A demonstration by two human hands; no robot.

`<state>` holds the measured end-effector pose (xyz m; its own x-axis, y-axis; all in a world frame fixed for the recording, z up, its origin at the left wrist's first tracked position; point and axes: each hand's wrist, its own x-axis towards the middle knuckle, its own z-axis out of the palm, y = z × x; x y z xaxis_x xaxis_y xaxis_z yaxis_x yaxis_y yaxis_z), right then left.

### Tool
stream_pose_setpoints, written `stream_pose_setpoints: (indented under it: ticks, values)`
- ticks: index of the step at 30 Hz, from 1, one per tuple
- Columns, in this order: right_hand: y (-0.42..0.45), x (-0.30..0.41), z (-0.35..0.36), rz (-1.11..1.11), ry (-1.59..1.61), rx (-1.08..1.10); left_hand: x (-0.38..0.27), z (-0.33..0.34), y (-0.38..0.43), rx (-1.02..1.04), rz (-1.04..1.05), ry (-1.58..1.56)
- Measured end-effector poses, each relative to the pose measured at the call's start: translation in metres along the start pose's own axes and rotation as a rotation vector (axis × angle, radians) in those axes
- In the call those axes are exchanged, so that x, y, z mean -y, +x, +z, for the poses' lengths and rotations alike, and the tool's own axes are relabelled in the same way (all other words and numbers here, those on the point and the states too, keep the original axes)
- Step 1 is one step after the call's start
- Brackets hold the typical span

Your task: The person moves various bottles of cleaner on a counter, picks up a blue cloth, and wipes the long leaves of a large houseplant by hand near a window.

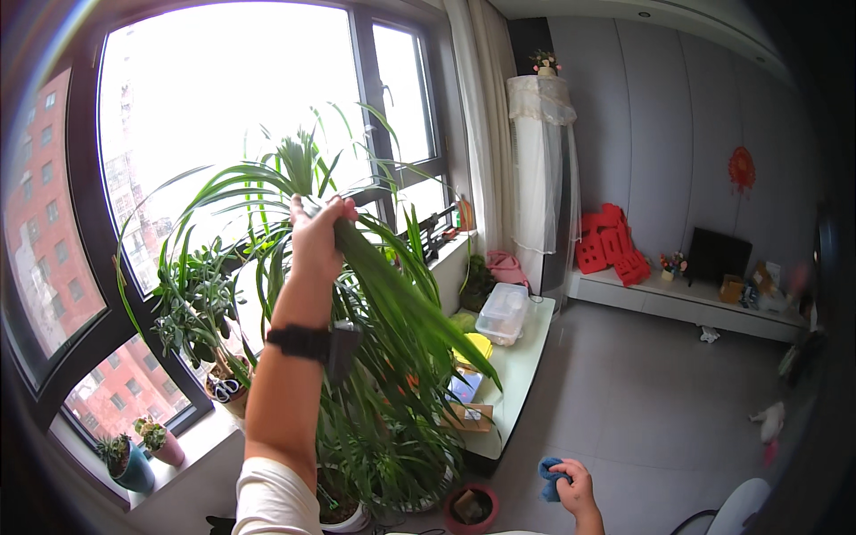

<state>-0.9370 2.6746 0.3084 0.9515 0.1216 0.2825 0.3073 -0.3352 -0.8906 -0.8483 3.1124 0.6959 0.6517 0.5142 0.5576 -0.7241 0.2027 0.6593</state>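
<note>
Raised in front of me, my left hand (319, 234) is closed around a bundle of long, strap-shaped leaves (401, 287) of a tall green houseplant. The leaves fan out and droop to the lower right, and more of the plant's crown (297, 157) rises above my fingers. A black band with a small device (314, 344) circles my left forearm. Low at the right, my right hand (576, 488) grips a folded blue cloth (551, 476), apart from the plant. Below the foliage, a white pot (351, 518) shows partly, its rim half hidden by leaves.
Left of the plant, a jade plant (197, 301) and small potted succulents (130, 465) stand along the windowsill (190, 455). A pale table (531, 348) behind the leaves bears a clear plastic box (503, 311) and a cardboard box (471, 416). A reddish pot (471, 511) sits on the floor.
</note>
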Motion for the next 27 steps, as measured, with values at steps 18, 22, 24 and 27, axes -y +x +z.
stream_pose_setpoints:
  ticks: [18, 22, 24, 27]
  values:
    - [0.273, 0.408, 0.111, -1.332, 0.159, -0.045, 0.065, -0.107, -0.223, 0.288, -0.344, 0.183]
    - [0.340, 0.481, 0.184, -1.410, -0.080, -0.110, 0.071, -0.117, -0.234, 0.335, -0.364, 0.166]
    - [0.339, 0.487, 0.218, -1.251, -0.116, 0.088, 0.068, -0.130, -0.237, 0.326, -0.405, 0.175]
    - [0.326, 0.468, 0.250, -0.961, -0.182, 0.563, 0.066, -0.149, -0.237, 0.343, -0.438, 0.218]
